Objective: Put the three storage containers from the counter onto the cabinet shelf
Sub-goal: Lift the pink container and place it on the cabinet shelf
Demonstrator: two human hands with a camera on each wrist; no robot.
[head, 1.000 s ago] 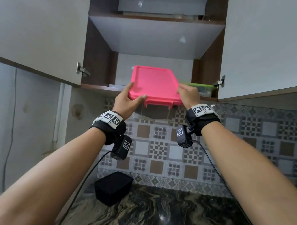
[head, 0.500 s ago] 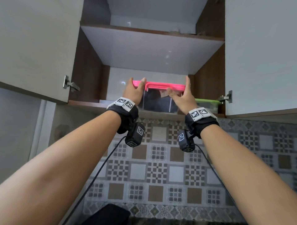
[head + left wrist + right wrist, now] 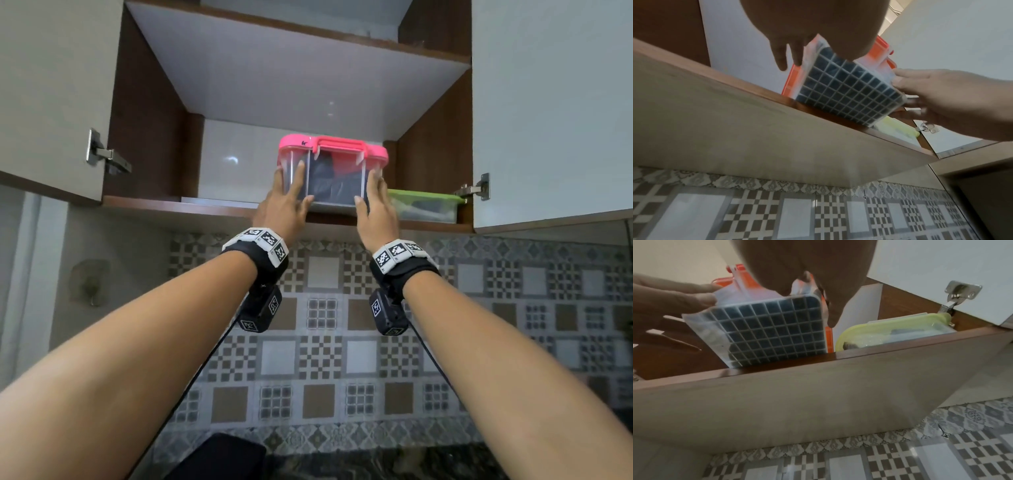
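A clear storage container with a pink lid and handle [image 3: 332, 171] sits at the front of the lower cabinet shelf [image 3: 171, 205]. Its gridded base [image 3: 849, 92] [image 3: 772, 331] is tilted, front end lifted over the shelf lip. My left hand [image 3: 286, 202] presses straight fingers on its front left face. My right hand [image 3: 375, 209] presses straight fingers on its right side. A green-lidded container [image 3: 424, 205] [image 3: 890, 331] lies on the shelf just to the right. A black container [image 3: 219, 459] stands on the counter below.
Both cabinet doors [image 3: 51, 85] stand open, with hinges [image 3: 476, 188] at the sides. An upper shelf [image 3: 308, 44] roofs the compartment. The left part of the lower shelf shows bare white back wall [image 3: 233, 161]. Patterned wall tiles [image 3: 322, 342] lie below.
The pink-lidded container has gone from tilted in the air at the shelf edge to further in on the shelf. Both hands slid from the lid down to its body.
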